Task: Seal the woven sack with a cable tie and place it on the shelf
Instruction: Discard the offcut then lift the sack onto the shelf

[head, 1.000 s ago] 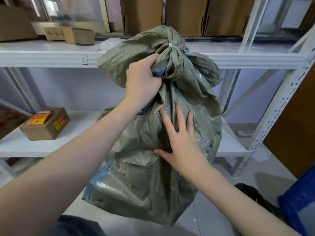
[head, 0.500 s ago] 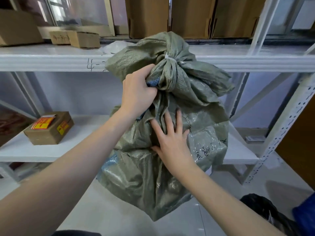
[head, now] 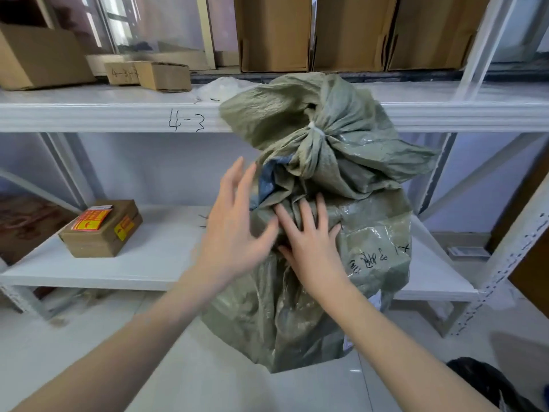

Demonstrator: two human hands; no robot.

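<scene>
A grey-green woven sack [head: 341, 286] stands in front of the white shelf [head: 148, 260], its lower part leaning over the lower board's front edge. A white cable tie [head: 315, 132] cinches its bunched neck, and black writing marks its right side. My left hand [head: 234, 233] is off the sack, fingers spread, just left of the neck. My right hand [head: 309, 245] lies flat against the sack's front with its fingers apart.
A small brown box with red and yellow labels [head: 101, 228] sits on the lower board at the left. The upper board marked "4-3" [head: 185, 123] carries several cardboard boxes [head: 162, 75]. A slanted white upright [head: 505, 263] stands at the right, a black bag [head: 490, 382] on the floor.
My left hand has let go of the sack's neck and opened beside it. The sack has moved toward the shelf and sits lower; my right hand stays pressed on its front.
</scene>
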